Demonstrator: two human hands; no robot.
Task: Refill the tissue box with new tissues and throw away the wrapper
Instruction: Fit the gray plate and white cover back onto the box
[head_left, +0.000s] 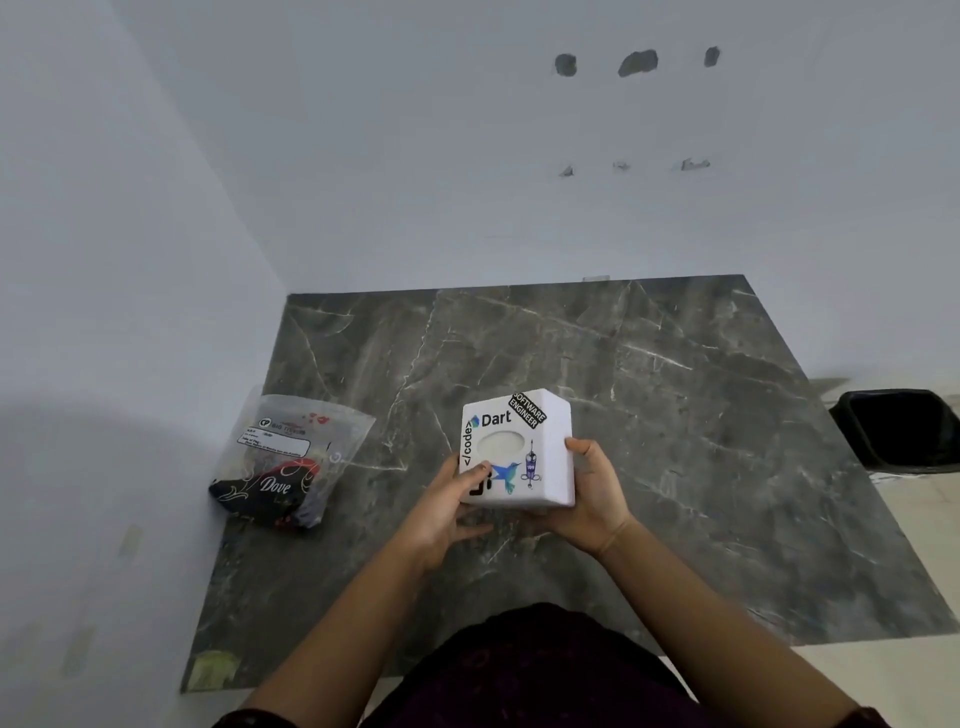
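A white cube-shaped tissue box (524, 436) covered in stickers sits in both my hands above the dark marble table (675, 415). Its top has an oval opening with no tissue sticking out. My left hand (447, 514) grips the box's near left corner, thumb on the top face. My right hand (592, 493) holds its right side and underside. To the left, by the wall, lies a clear plastic tissue pack (291, 462) with black, red and white printing, still full and untouched.
A black bin (898, 431) stands on the floor past the table's right edge. White walls close the table's left and far sides. Light floor tiles show on the right.
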